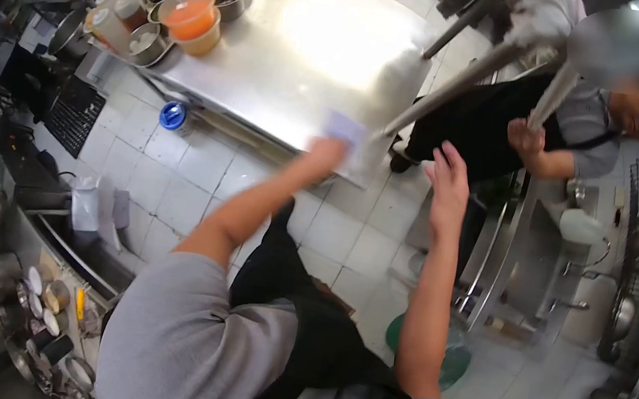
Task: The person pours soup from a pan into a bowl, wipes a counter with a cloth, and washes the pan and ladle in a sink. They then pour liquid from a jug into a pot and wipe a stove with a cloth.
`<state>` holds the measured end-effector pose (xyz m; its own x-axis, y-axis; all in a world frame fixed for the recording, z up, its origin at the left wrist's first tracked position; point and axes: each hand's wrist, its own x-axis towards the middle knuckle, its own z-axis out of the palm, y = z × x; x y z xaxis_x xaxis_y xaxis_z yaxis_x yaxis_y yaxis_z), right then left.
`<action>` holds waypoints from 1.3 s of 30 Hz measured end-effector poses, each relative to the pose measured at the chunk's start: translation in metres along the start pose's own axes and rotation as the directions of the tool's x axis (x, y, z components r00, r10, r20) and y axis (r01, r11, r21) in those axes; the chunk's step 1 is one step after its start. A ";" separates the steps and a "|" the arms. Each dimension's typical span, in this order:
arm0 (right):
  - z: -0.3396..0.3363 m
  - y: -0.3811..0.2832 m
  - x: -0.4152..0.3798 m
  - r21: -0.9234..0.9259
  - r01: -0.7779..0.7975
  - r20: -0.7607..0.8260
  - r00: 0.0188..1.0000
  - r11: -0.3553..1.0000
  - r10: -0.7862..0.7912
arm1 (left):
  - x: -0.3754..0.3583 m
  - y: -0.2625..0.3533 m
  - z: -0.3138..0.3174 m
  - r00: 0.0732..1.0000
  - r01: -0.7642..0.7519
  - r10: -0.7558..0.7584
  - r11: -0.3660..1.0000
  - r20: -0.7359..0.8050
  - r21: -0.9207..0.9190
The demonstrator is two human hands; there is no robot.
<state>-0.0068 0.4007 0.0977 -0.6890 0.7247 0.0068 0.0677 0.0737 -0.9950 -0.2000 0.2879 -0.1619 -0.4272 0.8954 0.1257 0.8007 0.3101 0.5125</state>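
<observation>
My left hand (328,154) is closed on a pale lilac cloth (344,130) at the near right corner of the steel table (289,71). Both cloth and hand are slightly blurred, and the fingers are partly hidden. Out to the right, my right hand (448,190) is raised over the floor with its fingers stretched out, holding nothing. It is apart from the table, near a steel post (468,90).
Metal pots, bottles and a tub of orange food (188,15) crowd the table's left end. A blue-lidded container (173,117) is below its edge. A co-worker (481,116) in a dark apron stands right, beside a sink (534,256). A green bin (457,356) is near my right arm.
</observation>
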 end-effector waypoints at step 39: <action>-0.079 0.209 -0.357 0.195 -0.799 -0.324 0.494 0.568 0.807 | 0.008 0.128 -0.064 0.988 -0.086 0.144 0.240 -0.052 -0.967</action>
<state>0.3109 0.2115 -0.1053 -0.0520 0.6396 -0.7669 0.4482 -0.6713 -0.5903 -0.1280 0.3143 -0.0409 -0.3281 0.9131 0.2420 -0.1773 -0.3112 0.9337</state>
